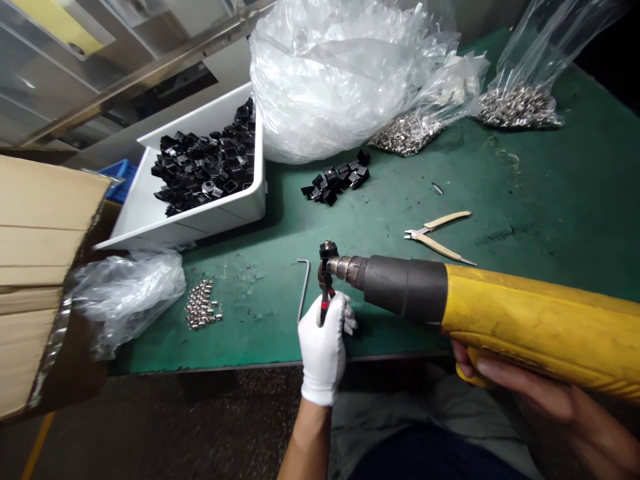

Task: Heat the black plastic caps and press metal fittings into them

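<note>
My left hand [324, 343], in a white glove, is closed around the red-and-black handles of pliers [325, 280]. At the pliers' jaws is a small black part [328, 249] with a metal piece on top. My bare right hand [530, 390] grips a yellow heat gun [530, 317] from below. The gun's metal nozzle points left and ends right beside the black part. An L-shaped hex key [304, 291] lies just left of the pliers. Cutters with cream handles [440, 235] lie open above the gun.
A white bin [200, 229] of black parts stands at the back left, near loose black parts [337, 180]. Small metal pieces [202, 305] lie at left front. Plastic bags [340, 80] line the back; some hold metal pieces [520, 107]. A cardboard box [43, 280] stands far left.
</note>
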Demonstrator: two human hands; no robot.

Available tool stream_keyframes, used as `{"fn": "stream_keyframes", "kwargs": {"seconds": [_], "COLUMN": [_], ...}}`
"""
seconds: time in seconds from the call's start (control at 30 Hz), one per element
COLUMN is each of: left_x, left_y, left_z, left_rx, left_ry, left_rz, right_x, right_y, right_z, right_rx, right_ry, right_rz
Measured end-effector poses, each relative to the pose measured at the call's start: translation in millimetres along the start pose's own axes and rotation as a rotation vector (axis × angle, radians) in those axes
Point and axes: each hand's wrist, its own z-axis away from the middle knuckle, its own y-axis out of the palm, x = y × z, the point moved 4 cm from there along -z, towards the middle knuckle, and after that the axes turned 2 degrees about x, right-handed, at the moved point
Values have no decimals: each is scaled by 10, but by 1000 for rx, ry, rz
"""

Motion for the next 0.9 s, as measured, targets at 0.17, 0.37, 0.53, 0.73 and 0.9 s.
{"fn": "stream_keyframes", "kwargs": {"seconds": [0.17,0.37,0.53,0.73,0.9], "left_x": [9,24,23,45,89], "left_y": [-5,-16,-20,-30,-45], "left_z": [-2,1,0,-6,-15], "left_rx": [4,1,24,46,40], "left_ry": [-9,-13,15,31,26], "left_rz": [-1,-12,-33,-62,-65], "right_x": [-9,12,8,-39,29], "right_y": [-3,-22,-55,-40,12], "right_z": [17,-12,-40,-52,-25], "right_rx": [-19,63,64,57,8], "right_ry": [10,18,-23,-50,-105], "right_rz": [-11,22,33,5,0]}}
